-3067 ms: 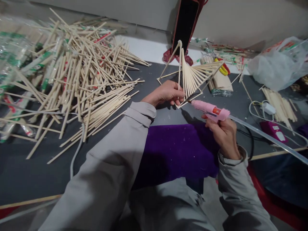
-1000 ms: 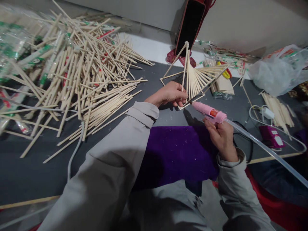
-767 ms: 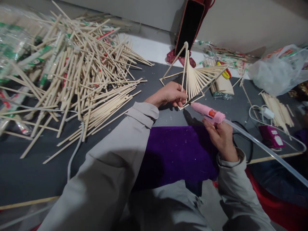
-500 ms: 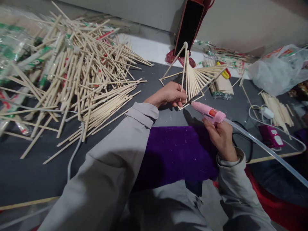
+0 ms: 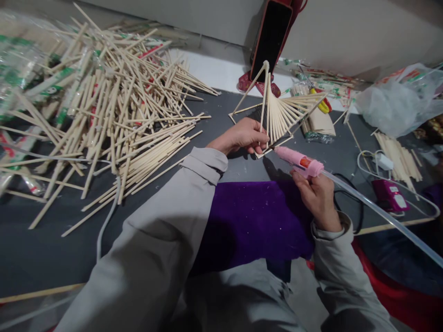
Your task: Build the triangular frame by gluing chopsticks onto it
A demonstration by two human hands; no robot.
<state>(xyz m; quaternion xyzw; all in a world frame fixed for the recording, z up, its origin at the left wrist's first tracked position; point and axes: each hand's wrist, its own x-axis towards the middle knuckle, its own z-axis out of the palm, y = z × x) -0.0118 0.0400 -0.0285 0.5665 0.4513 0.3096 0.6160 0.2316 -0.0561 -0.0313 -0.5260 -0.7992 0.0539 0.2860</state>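
Note:
My left hand [image 5: 247,136] is closed, thumb and fingers pinching a wooden chopstick [image 5: 262,113] near its lower end. That stick belongs to a frame of chopsticks [image 5: 278,115] standing on the table, with a fan of sticks spreading to the right and a peak at upper left. In my right hand [image 5: 316,196] is a pink glue gun [image 5: 299,161], its handle wrapped by my fingers. The nozzle points left, at the frame's bottom edge beside my left fingertips; whether it touches the wood I cannot tell. A long clear glue stick [image 5: 380,212] runs out of the gun's rear.
Loose chopsticks [image 5: 121,92] lie heaped on the left, some in plastic wrappers. A phone [image 5: 272,37] stands upright behind the frame. To the right are yellow-handled pliers [image 5: 320,100], a plastic bag [image 5: 398,103], more sticks [image 5: 398,157], a purple adapter [image 5: 390,196] and cables.

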